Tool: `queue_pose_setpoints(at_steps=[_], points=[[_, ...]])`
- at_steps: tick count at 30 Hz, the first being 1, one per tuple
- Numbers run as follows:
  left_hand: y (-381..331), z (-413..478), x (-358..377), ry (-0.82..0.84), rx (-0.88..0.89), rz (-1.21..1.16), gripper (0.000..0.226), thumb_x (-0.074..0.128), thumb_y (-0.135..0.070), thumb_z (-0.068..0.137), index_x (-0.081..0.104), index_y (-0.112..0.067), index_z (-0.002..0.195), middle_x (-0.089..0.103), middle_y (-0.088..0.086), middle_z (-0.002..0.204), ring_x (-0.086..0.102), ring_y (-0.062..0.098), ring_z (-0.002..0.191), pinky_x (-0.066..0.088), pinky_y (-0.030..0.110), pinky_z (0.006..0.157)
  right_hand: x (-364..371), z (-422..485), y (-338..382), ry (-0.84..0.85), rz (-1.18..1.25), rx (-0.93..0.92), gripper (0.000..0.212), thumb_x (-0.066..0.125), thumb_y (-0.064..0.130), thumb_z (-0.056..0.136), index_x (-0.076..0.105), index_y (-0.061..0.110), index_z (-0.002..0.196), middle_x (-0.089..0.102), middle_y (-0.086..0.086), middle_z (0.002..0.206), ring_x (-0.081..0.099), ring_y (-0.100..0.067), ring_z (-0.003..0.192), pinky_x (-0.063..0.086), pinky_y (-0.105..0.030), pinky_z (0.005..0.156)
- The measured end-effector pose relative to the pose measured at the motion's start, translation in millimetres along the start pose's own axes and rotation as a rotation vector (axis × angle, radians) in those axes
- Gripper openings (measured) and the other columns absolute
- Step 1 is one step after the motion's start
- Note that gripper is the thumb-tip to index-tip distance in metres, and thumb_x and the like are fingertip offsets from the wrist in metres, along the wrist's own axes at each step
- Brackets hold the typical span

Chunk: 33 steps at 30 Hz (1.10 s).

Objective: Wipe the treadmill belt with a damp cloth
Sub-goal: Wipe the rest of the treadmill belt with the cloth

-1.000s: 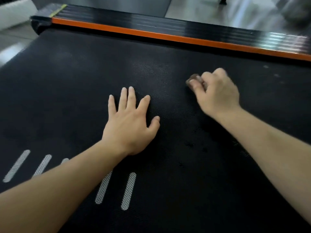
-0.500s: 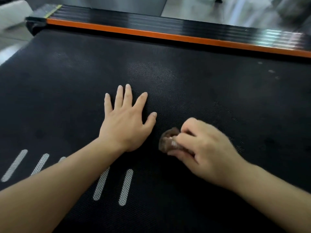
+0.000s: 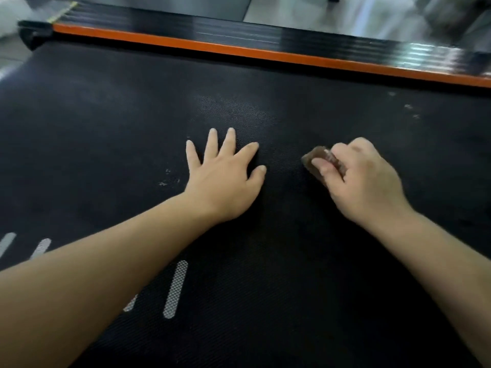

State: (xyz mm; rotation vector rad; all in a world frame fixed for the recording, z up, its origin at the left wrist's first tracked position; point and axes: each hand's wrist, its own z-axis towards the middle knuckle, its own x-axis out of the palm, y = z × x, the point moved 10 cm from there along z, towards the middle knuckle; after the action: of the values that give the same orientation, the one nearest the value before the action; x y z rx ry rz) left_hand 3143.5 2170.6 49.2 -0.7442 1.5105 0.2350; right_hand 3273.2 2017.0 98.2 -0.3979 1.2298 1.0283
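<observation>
The black textured treadmill belt fills nearly your whole view, its long axis running left to right, parallel to the ribbed black side rail and the orange strip that edge its far side. Both your forearms reach out over it. Your left hand lies flat on the belt, palm down, fingers straight and spread, holding nothing; it looks to be bracing you. Your right hand is just to its right, apart from it, fingers curled over a small brown cloth and pressing it onto the belt. The cloth is a bunched wad. Only the part poking out past your fingertips shows, on the side toward your left hand and slightly away from you, and it is blurred, so its own long axis is hard to call. The gap toward the left hand is short, while the stretch toward the far rail is longer, so a stroke outward or along the belt's length has more room. Pale dashes mark the belt near your left forearm. White specks sit just left of your left hand, and more specks lie far right near the rail, well apart from the cloth; those look like spots left to wipe.
</observation>
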Motion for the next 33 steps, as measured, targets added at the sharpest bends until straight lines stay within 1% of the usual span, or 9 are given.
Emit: queue_pose_setpoints(at_steps=[6,11,16,20,22,25,27,30,33], points=[[-10.1,10.7,9.3,-0.091,-0.065,0.064,0.063,0.027,-0.06,0.1,0.019,-0.036,0.157,0.0,0.007,0.171,-0.013,0.033,0.156,-0.011,0.065,0.119,9.3,-63.0,61.1,0.271,0.145,-0.497,0.036,0.046,0.049,0.098,0.06,0.019,0.085,0.049,-0.002,0.092,0.048,-0.019,0.071,0.043,-0.031,0.063],[-14.6,11.1,6.6,-0.116,-0.033,0.085,0.064,0.023,-0.059,0.101,0.018,-0.034,0.159,0.002,0.01,0.171,-0.01,0.033,0.156,-0.008,0.058,0.123,0.9,24.9,-36.8,0.008,0.046,0.014,0.029,0.052,0.047,0.092,0.048,0.022,0.079,0.043,-0.003,0.089,0.054,-0.03,0.076,0.039,-0.033,0.062],[-26.1,10.9,7.5,-0.105,0.066,0.103,0.068,0.017,-0.061,0.095,0.019,-0.039,0.16,0.005,0.002,0.171,-0.006,0.028,0.157,-0.005,0.054,0.125,16.8,2.0,16.1,0.193,0.132,-0.376,0.032,0.05,0.05,0.092,0.055,0.02,0.084,0.047,-0.001,0.092,0.051,-0.019,0.071,0.046,-0.032,0.063],[-22.1,12.3,9.1,-0.101,0.05,0.105,0.066,0.016,-0.064,0.097,0.017,-0.042,0.159,0.004,-0.001,0.171,-0.007,0.024,0.157,-0.005,0.053,0.125,10.1,79.4,-63.8,0.047,0.015,0.041,0.023,0.056,0.044,0.095,0.048,0.025,0.086,0.044,-0.006,0.092,0.056,-0.033,0.081,0.04,-0.034,0.066],[-22.1,13.0,9.4,-0.098,0.043,0.109,0.069,0.014,-0.066,0.095,0.016,-0.042,0.159,0.003,-0.003,0.171,-0.008,0.022,0.157,-0.005,0.052,0.126,16.8,78.0,-48.9,0.007,0.001,-0.021,0.026,0.059,0.044,0.093,0.057,0.018,0.094,0.047,-0.009,0.098,0.056,-0.031,0.084,0.041,-0.034,0.067],[-22.2,13.0,9.3,-0.094,0.03,0.11,0.072,0.012,-0.069,0.092,0.015,-0.043,0.159,0.002,-0.004,0.171,-0.009,0.021,0.157,-0.006,0.051,0.125,33.5,61.0,-7.4,0.149,0.177,-0.281,0.025,0.061,0.045,0.09,0.056,0.021,0.086,0.046,-0.001,0.09,0.049,-0.019,0.073,0.04,-0.03,0.064],[-22.9,13.1,9.3,-0.091,0.032,0.108,0.073,0.012,-0.07,0.092,0.015,-0.044,0.159,0.002,-0.004,0.171,-0.009,0.021,0.157,-0.007,0.05,0.125,31.1,92.4,-35.1,0.129,0.183,-0.147,0.026,0.061,0.045,0.091,0.052,0.023,0.082,0.045,0.0,0.086,0.052,-0.024,0.073,0.037,-0.03,0.065],[-21.9,13.2,9.2,-0.09,0.026,0.113,0.074,0.012,-0.071,0.091,0.014,-0.045,0.159,0.001,-0.005,0.171,-0.009,0.02,0.157,-0.007,0.051,0.126,23.3,134.1,-77.7,0.014,-0.056,0.146,0.032,0.055,0.045,0.095,0.059,0.015,0.104,0.05,-0.015,0.104,0.057,-0.039,0.096,0.044,-0.041,0.076],[-22.5,13.5,9.2,-0.091,0.024,0.122,0.075,0.01,-0.072,0.09,0.013,-0.044,0.159,0.001,-0.005,0.171,-0.009,0.02,0.157,-0.006,0.051,0.125,39.1,122.5,-28.1,0.011,-0.077,-0.053,0.032,0.058,0.044,0.093,0.062,0.015,0.106,0.05,-0.016,0.108,0.057,-0.037,0.094,0.046,-0.042,0.076]])
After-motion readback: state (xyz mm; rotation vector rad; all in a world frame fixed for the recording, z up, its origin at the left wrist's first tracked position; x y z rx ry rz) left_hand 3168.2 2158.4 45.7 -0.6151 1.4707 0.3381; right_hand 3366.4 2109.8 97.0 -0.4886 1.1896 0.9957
